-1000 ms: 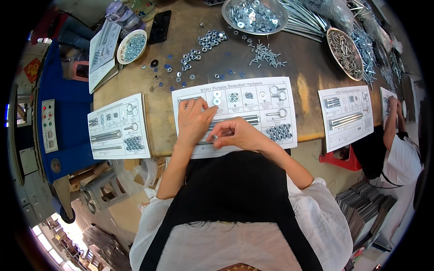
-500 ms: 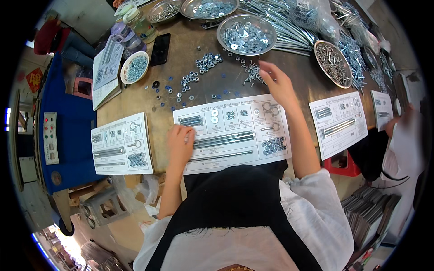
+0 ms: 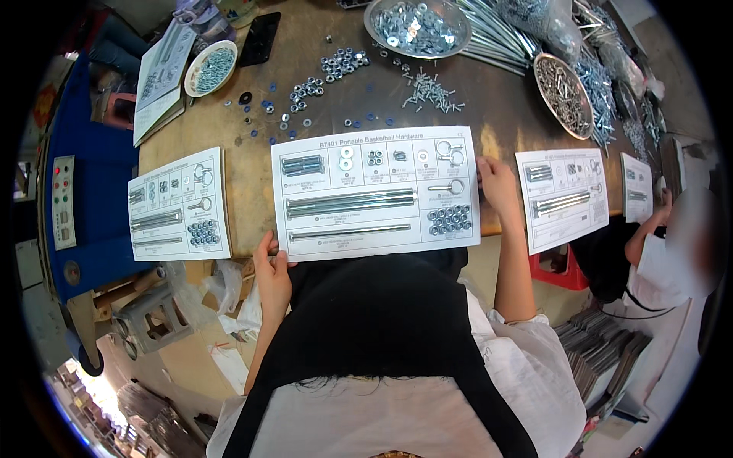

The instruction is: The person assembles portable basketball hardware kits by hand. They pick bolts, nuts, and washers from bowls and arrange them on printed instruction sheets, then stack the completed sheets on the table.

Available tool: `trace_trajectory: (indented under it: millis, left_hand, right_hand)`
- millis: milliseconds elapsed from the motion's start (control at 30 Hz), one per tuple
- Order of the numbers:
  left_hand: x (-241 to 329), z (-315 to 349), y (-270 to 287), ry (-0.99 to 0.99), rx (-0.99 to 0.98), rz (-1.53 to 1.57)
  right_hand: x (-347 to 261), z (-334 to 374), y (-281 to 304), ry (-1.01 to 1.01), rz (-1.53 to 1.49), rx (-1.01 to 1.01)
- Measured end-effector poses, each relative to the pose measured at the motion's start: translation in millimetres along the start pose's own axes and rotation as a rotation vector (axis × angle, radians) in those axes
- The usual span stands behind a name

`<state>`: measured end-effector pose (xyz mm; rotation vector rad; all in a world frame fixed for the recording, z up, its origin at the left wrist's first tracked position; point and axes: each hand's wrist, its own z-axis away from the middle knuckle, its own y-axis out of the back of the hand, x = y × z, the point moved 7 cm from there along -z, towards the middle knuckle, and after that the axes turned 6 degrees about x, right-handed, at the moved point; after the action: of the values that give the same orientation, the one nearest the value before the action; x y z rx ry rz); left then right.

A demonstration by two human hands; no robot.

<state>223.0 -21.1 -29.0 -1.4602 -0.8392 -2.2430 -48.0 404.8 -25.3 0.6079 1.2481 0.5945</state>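
Note:
A white printed hardware card (image 3: 359, 237) lies in front of me at the table's near edge. It shows bolts, long rods, washers, nuts and ring pins in boxed sections. My left hand (image 3: 273, 271) has its lower left corner between thumb and fingers. At the right edge, my right hand (image 3: 499, 185) is closed on the card's side, its fingertips partly hidden. Just past the card lie a heap of small screws (image 3: 433, 93), a cluster of nuts (image 3: 343, 64) and scattered blue and dark washers (image 3: 369, 117).
Similar cards lie to the left (image 3: 183, 229) and right (image 3: 561, 229). Farther back are a metal bowl of washers (image 3: 370, 34), a bowl of screws (image 3: 588, 126), a small white dish (image 3: 190, 85), a phone (image 3: 260, 38) and long metal rods (image 3: 500, 52). Another person sits at the right.
My right hand has left the small screws and come back to the card's right edge. My left hand has slid from its left side down to the lower left corner.

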Motion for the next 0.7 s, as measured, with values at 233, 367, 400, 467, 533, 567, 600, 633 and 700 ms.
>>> trace_trajectory:
  millis: [233,367,400,467,533,567,600,633,700]
  left_hand:
    - [-7.4,-10.9,0.7,0.094,-0.16,0.435]
    - [3.5,-6.8,8.9,0.07,-0.128,0.496]
    - [8.2,-5.2,14.9,0.063,-0.112,0.502]
    - [16.8,-2.7,28.1,0.053,-0.08,0.517]
    - [21.9,-7.3,49.6,0.004,-0.039,0.477]
    - [25.6,-9.2,63.1,-0.009,0.007,0.484]
    - [30.9,-12.3,77.2,-0.019,0.048,0.488]
    - [39.4,-14.4,91.4,-0.028,0.063,0.511]
    - [55.1,-21.8,123.0,-0.055,0.155,0.461]
  right_hand:
    - [26.3,9.1,-13.1,-0.113,-0.441,-0.207]
    - [2.6,12.9,-8.0,-0.18,-0.582,-0.269]
    - [-10.7,13.6,-4.1,-0.143,-0.59,-0.301]
    - [-36.2,8.4,0.5,-0.073,-0.599,-0.366]
    - [-70.6,7.7,0.5,-0.021,-0.614,-0.365]
    - [-95.5,11.5,-0.8,0.005,-0.618,-0.375]
    - [-114.0,13.0,-4.1,0.028,-0.623,-0.382]
    - [-125.0,10.4,-13.3,0.048,-0.644,-0.429]
    - [-156.7,13.4,-37.8,0.081,-0.644,-0.488]
